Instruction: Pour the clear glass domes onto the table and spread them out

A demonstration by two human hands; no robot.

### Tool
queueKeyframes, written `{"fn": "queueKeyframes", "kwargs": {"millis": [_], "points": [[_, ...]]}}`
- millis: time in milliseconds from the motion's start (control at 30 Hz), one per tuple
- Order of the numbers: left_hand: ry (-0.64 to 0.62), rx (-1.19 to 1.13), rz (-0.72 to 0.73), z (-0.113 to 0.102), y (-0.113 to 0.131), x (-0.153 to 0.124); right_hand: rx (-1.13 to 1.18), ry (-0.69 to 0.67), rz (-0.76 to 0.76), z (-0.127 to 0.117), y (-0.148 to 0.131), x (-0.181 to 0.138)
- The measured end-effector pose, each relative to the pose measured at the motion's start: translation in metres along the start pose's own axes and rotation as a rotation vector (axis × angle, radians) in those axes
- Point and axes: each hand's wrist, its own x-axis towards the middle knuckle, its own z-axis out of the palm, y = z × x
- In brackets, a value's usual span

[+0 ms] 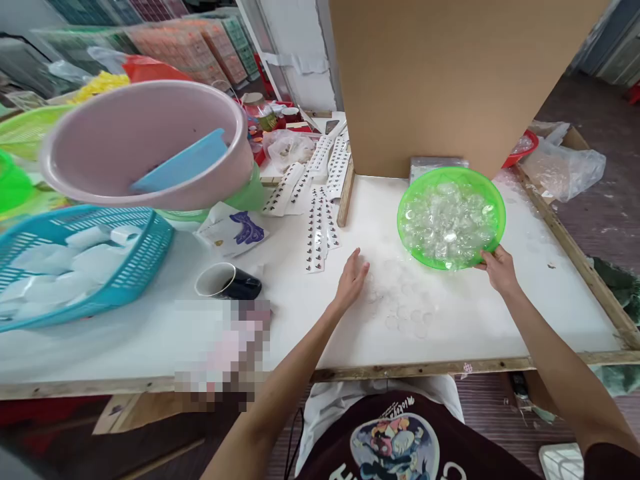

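Note:
My right hand grips the near right rim of a round bright green plastic basket, thumb on top. The basket is full of small clear plastic pieces that shine in the light. Holding nothing, my left hand hovers at or just over the white tabletop with its fingers stretched out; I cannot tell if it touches. Between my hands, thin clear round discs lie scattered flat on the table. Just beyond my left hand are white strips with rows of small dark pieces.
A wooden strip and a tall cardboard sheet stand behind. On the left are a pink basin with a blue piece inside, a blue basket of white pieces, and a dark mug on its side. Wooden edging borders the table.

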Motion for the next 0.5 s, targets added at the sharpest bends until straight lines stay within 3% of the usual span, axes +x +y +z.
{"fn": "queueKeyframes", "kwargs": {"millis": [500], "points": [[-0.010,0.058,0.075,0.005,-0.003,0.029,0.059,0.022,-0.007,-0.005,0.002,0.004]]}}
